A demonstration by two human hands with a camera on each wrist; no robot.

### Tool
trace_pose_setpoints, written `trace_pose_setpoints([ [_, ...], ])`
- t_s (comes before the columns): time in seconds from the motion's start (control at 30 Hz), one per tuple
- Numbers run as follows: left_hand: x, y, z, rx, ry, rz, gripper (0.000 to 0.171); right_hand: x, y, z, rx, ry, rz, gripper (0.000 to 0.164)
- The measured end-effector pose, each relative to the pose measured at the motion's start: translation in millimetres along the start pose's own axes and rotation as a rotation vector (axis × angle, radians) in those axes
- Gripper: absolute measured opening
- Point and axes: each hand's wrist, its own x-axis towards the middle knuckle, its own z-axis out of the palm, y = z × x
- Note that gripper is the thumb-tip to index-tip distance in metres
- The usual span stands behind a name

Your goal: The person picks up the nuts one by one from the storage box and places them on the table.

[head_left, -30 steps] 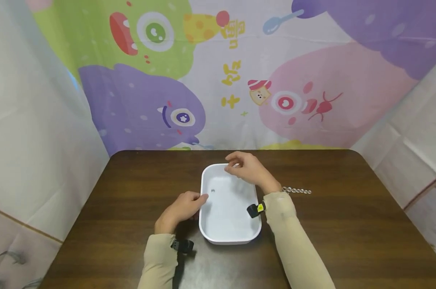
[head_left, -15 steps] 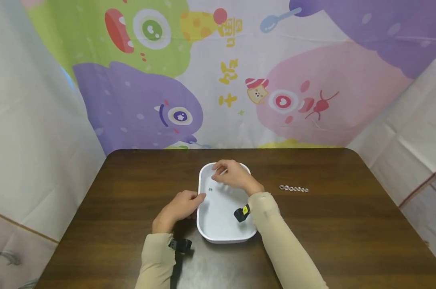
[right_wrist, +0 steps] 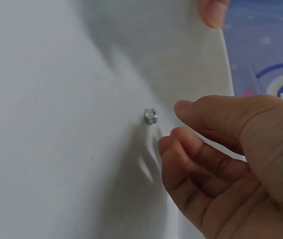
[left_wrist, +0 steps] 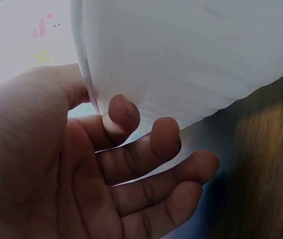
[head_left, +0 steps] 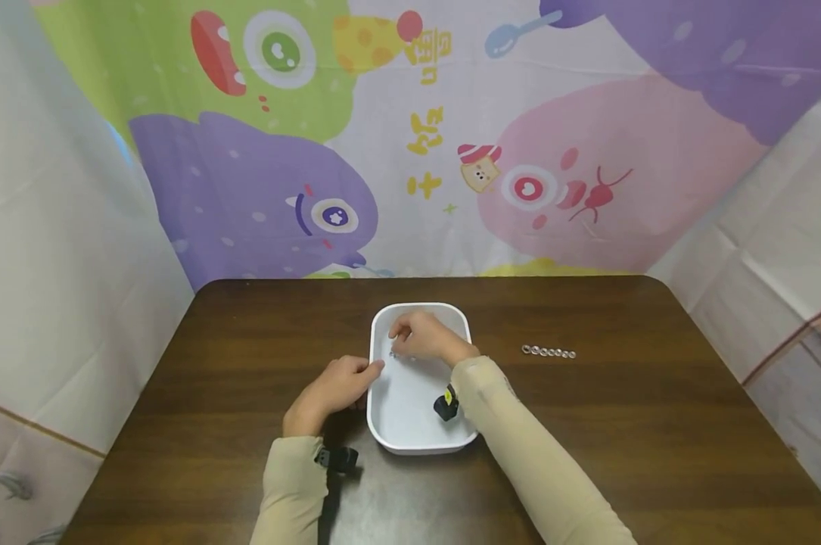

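A white rectangular tray (head_left: 410, 409) stands on the brown table. At its left side my left hand (head_left: 335, 390) grips the rim, thumb over the edge; in the left wrist view the index finger (left_wrist: 124, 117) meets the outer wall and the other fingers curl below. One small metal nut (right_wrist: 151, 116) lies on the tray's floor near its far left part. Close beside that nut, inside the tray, is my right hand (head_left: 424, 335). Its thumb (right_wrist: 201, 110) and forefinger are bent and apart, with nothing between them.
To the right of the tray, several metal nuts (head_left: 549, 351) lie in a straight row on the table (head_left: 628, 424). A cartoon-print cloth (head_left: 287, 189) hangs behind the table's far edge, with pale cloths at both sides.
My right hand has come left and down from above the tray's far rim to the nut inside. The left hand has kept its hold on the rim.
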Motion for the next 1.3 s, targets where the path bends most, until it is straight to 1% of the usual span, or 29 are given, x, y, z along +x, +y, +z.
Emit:
trace_pose_setpoints([
  [0.1,-0.8,0.2,0.2,0.005,0.001,0.013,0.044,2,-1,5,-0.021,-0.012,0.003,0.015],
  [0.27,-1.4,0.6,-0.2,0.002,-0.005,0.020,0.044,6,-2,13,-0.066,-0.014,-0.035,0.013],
  [0.37,-1.5,1.4,-0.4,-0.006,-0.011,0.018,0.044,7,-2,16,-0.081,-0.007,-0.043,0.014],
  [0.47,-1.5,1.4,-0.3,-0.007,-0.013,0.015,0.044,8,-3,18,-0.102,0.001,-0.021,0.013],
  [0.57,-2.2,1.8,-0.5,-0.007,-0.012,0.013,0.044,7,-4,18,-0.117,0.010,0.024,0.010],
  [0.67,-1.9,2.0,-1.0,-0.013,-0.015,0.004,0.044,6,-6,17,-0.111,0.019,0.072,0.007],
  [0.77,-1.6,1.8,-1.2,-0.020,-0.017,-0.006,0.043,6,-6,17,-0.104,0.023,0.097,0.004],
  [1.03,-1.6,1.6,-1.5,-0.020,-0.011,-0.002,0.043,6,-5,17,-0.118,0.031,0.070,0.006],
  [1.3,-1.7,0.8,-0.4,-0.011,-0.003,0.002,0.044,3,-8,13,-0.136,0.002,0.084,0.007],
])
